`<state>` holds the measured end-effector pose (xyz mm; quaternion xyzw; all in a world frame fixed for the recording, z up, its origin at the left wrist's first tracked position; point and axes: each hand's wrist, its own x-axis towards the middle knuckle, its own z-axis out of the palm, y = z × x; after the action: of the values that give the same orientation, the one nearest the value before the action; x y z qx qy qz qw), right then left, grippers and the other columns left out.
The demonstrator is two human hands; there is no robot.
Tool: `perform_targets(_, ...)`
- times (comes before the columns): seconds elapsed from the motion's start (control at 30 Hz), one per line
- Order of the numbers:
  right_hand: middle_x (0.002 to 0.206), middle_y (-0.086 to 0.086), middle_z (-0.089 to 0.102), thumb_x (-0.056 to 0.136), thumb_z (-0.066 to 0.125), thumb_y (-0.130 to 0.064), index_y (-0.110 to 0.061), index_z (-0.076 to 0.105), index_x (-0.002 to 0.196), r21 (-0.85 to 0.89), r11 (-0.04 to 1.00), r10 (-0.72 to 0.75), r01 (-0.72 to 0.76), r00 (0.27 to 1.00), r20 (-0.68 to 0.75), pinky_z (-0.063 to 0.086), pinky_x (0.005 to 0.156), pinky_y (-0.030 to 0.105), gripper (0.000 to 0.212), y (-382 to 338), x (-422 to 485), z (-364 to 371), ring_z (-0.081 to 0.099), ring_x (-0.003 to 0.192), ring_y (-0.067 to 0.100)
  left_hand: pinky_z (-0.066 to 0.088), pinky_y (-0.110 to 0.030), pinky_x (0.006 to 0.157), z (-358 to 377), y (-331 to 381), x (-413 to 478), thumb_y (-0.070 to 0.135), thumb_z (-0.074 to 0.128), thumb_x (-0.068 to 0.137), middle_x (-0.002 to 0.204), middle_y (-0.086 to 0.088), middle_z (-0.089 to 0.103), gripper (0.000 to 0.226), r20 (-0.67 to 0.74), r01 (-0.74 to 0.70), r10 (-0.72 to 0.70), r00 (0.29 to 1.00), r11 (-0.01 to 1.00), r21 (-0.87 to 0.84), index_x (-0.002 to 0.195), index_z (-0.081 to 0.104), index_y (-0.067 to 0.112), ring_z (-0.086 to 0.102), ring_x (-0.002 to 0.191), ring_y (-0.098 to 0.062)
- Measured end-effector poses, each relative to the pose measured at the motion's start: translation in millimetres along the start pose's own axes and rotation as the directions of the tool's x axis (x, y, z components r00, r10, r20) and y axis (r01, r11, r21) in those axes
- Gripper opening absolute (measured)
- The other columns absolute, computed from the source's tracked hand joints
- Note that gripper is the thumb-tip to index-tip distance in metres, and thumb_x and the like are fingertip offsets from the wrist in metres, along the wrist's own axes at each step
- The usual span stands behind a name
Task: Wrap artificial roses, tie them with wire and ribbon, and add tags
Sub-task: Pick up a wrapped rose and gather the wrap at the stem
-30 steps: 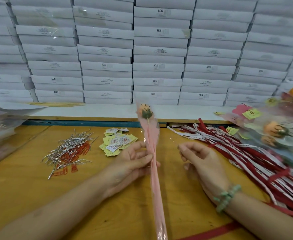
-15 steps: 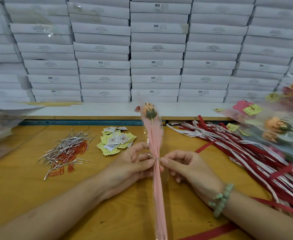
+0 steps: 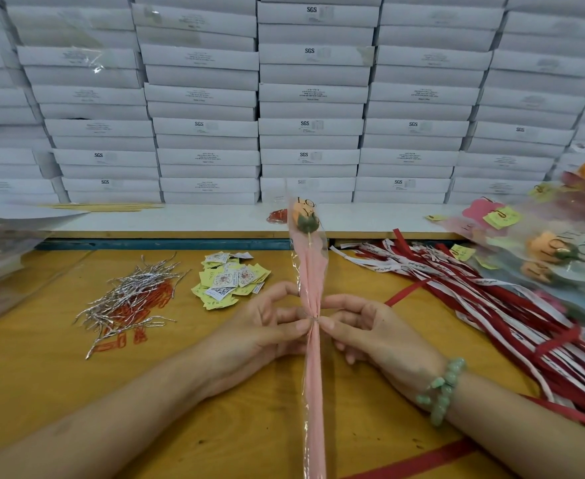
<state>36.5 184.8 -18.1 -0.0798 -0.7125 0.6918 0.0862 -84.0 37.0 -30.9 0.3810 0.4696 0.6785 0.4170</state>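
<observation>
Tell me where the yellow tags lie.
Head view: the yellow tags lie on the table, left of the wrapped rose, between it and the silver wire ties.

Bright, even light leaves only faint shadows on the wooden table (image 3: 42,392). Wide-angle distortion bows the stacked white boxes (image 3: 311,91) near the edges, and the far left and right are blurred.

The left forearm (image 3: 128,409) enters from 8 o'clock and the right forearm (image 3: 526,420) from 4 o'clock. The left hand (image 3: 263,326) and right hand (image 3: 370,330) face each other at centre. Each pinches the wire tie (image 3: 314,319) between thumb and forefinger, with the other fingers loosely curled.
</observation>
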Motion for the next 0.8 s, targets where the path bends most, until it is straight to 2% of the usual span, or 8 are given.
perform_targets(0.07, 0.076, 0.000, 0.060, 0.085, 0.064, -0.010, -0.006, 0.062, 0.118, -0.006, 1.000, 0.011, -0.011, 0.999, 0.034, 0.044, 0.049, 0.014, 0.033, -0.6, -0.1, -0.9, 0.051, 0.057, 0.003, 0.056, -0.036, 0.077, 1.0, 0.3, -0.1, 0.001, 0.067, 0.081, 0.095, -0.022, 0.065, 0.030, -0.001, 0.000, 0.000, 1.000, 1.000, 0.003, 0.107, 0.063, 0.014, 0.065, 0.089, -0.033)
perform_targets(0.17, 0.082, 0.003, 0.058, 0.081, 0.067, -0.012, -0.003, 0.063, 0.118, 0.025, 0.999, 0.035, -0.035, 0.999, 0.035, 0.045, 0.052, 0.014, 0.038, -0.1, 0.0, -2.8, 0.051, 0.059, 0.003, 0.056, -0.031, 0.070, 3.2, -0.5, -0.7, 0.000, 0.066, 0.081, 0.088, -0.016, 0.069, 0.027, -0.006, -0.009, 0.009, 1.000, 1.000, 0.010, 0.102, 0.065, 0.015, 0.068, 0.077, -0.023)
perform_targets(0.3, 0.081, 0.003, 0.060, 0.072, 0.070, -0.018, -0.005, 0.067, 0.107, 0.044, 0.999, 0.012, -0.013, 1.000, 0.022, 0.045, 0.053, 0.015, 0.037, 0.9, 0.0, -2.2, 0.051, 0.059, 0.005, 0.056, -0.032, 0.067, 3.9, -2.7, 0.0, -0.003, 0.068, 0.082, 0.087, -0.019, 0.068, 0.030, -0.089, -0.014, 0.018, 0.996, 0.999, 0.045, 0.106, 0.054, 0.006, 0.067, 0.075, -0.026)
perform_targets(0.37, 0.078, 0.003, 0.061, 0.070, 0.071, -0.019, -0.006, 0.067, 0.102, 0.051, 0.999, 0.001, -0.002, 1.000, 0.014, 0.046, 0.052, 0.015, 0.034, 1.4, 0.2, -1.8, 0.051, 0.058, 0.005, 0.056, -0.030, 0.062, 4.0, -3.0, -0.2, -0.004, 0.067, 0.079, 0.083, -0.019, 0.068, 0.029, -0.119, -0.016, 0.021, 0.993, 0.999, 0.043, 0.099, 0.049, 0.005, 0.066, 0.071, -0.025)
perform_targets(0.47, 0.077, 0.002, 0.061, 0.070, 0.072, -0.020, -0.008, 0.068, 0.098, 0.056, 0.998, -0.006, 0.005, 1.000, 0.014, 0.047, 0.052, 0.015, 0.031, 2.2, 0.2, -2.9, 0.052, 0.059, 0.005, 0.054, -0.026, 0.056, 4.0, -3.9, -0.8, 0.000, 0.072, 0.075, 0.078, -0.015, 0.068, 0.021, -0.119, -0.038, 0.045, 0.992, 0.997, 0.061, 0.087, 0.057, 0.007, 0.066, 0.064, -0.020)
perform_targets(0.8, 0.068, -0.004, 0.061, 0.067, 0.074, -0.020, -0.014, 0.070, 0.087, 0.116, 0.993, -0.035, 0.035, 0.999, -0.002, 0.046, 0.048, 0.016, 0.021, 4.4, 1.2, -4.8, 0.052, 0.055, 0.005, 0.057, -0.024, 0.062, 5.3, -2.8, -2.5, 0.005, 0.075, 0.073, 0.084, -0.014, 0.073, 0.014, -0.174, -0.057, 0.076, 0.982, 0.993, 0.107, 0.086, 0.076, 0.009, 0.070, 0.071, -0.018)
